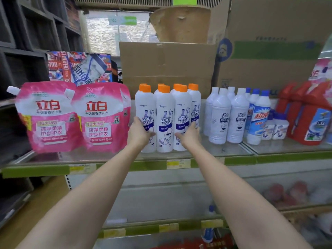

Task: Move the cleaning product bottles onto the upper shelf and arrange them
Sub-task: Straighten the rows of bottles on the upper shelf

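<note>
Several white Mr Muscle bottles with orange caps stand in a tight cluster on the upper shelf. My left hand rests against the left side of the leftmost front bottle, fingers pointing up along it and thumb across its front. My right hand lies on the right side of the cluster, its fingers reaching between the third front bottle and the back-right bottle. Both hands flank the group with fairly straight fingers.
Two pink detergent pouches stand to the left. White bottles, blue-capped bottles and red jugs stand to the right. Cardboard boxes rise behind. Lower shelves hold more goods.
</note>
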Motion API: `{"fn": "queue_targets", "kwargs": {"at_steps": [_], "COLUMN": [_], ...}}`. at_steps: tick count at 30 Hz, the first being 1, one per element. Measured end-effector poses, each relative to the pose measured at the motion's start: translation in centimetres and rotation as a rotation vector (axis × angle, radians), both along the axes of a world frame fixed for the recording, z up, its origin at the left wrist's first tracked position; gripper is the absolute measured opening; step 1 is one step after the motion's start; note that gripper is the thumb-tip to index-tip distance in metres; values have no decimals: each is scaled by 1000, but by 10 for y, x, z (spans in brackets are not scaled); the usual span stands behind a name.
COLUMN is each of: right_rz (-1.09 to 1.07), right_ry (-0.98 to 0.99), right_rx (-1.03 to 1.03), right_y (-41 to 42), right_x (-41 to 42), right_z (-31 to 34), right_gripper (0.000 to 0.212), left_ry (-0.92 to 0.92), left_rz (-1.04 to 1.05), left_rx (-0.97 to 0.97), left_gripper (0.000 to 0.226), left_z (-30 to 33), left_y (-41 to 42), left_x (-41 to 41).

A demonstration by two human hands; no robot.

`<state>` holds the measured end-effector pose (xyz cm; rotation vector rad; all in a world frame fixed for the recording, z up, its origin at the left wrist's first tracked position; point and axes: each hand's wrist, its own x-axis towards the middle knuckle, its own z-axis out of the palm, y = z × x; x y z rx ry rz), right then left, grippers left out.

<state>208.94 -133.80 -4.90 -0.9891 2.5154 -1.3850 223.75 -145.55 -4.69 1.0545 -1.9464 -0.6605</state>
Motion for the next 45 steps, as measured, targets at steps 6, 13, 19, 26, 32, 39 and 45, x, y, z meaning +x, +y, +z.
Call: {"fn": "queue_targets", "kwargs": {"at_steps": [6,13,19,26,32,39,45], "right_rz": [67,19,119,235,216,242,243], "right_ry": [-5,-2,242,308,352,451,540], "right_rx": [-62,155,263,346,360,386,159], "right_y": [10,8,-2,-19,-27,-26,-25], "right_x": [-2,8,25,36,32,38,43], "right_z": [-8,-10,-7,-18,-18,-12,48], "right_gripper": [71,79,12,23,22,23,13], "left_ry": [-11,-49,37,185,172,265,314], "left_rz": [-64,-133,-181,-228,-262,-361,-376], "left_rx": [32,149,218,271,292,354,303], "left_gripper": [60,56,82,90,81,75,82], "left_z": [2,-6,-16,-23,-25,-7,45], "left_y": [-1,-5,-8,-11,-17,-18,-23], "left_x": [6,16,15,9,11,12,23]}}
